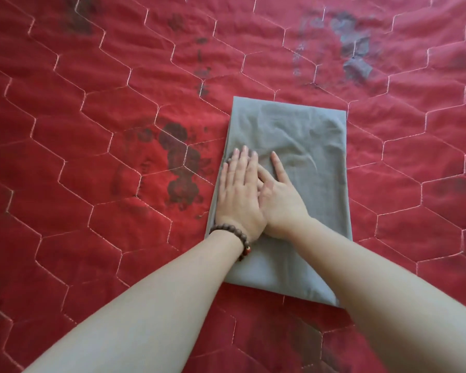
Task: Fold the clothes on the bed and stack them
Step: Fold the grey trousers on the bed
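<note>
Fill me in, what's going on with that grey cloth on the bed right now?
A person is pressing both hands flat on a folded grey garment lying on the red quilted bedcover. The left hand, with a beaded bracelet at the wrist, partly overlaps the right hand. The fingers are straight, smoothing rather than gripping. No other clothes or stack are in view.

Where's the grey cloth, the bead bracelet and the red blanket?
grey cloth point(307, 135): head view, wrinkled upper part.
bead bracelet point(234, 235): head view, beads on left wrist.
red blanket point(92, 130): head view, bare quilted area.
</note>
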The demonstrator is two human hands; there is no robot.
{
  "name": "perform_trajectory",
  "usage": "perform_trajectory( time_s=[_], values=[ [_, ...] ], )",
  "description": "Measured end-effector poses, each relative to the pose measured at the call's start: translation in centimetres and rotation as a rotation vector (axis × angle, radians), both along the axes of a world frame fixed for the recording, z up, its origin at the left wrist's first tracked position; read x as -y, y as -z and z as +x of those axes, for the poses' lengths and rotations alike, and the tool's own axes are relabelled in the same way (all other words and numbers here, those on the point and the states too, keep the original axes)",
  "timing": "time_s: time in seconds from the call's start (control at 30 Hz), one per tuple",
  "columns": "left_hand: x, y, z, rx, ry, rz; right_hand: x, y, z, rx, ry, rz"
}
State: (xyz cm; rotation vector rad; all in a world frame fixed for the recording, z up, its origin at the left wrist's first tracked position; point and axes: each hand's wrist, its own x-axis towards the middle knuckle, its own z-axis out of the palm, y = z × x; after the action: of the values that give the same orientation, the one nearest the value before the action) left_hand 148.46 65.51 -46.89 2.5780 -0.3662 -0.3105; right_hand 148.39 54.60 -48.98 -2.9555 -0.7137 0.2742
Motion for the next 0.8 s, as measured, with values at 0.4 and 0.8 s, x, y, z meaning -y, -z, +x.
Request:
perform_trajectory(
  time_s=[0.4, 0.8],
  values=[
    [0.8, 3.2, -0.7, 0.133, -0.057, 0.328, 5.8, 0.4, 9.5, -0.011, 0.337, -0.078],
    [0.9, 3.8, -0.6, 0.143, -0.065, 0.375, 3.6, 0.2, -13.2, 0.056, 0.309, 0.01]
  ],
)
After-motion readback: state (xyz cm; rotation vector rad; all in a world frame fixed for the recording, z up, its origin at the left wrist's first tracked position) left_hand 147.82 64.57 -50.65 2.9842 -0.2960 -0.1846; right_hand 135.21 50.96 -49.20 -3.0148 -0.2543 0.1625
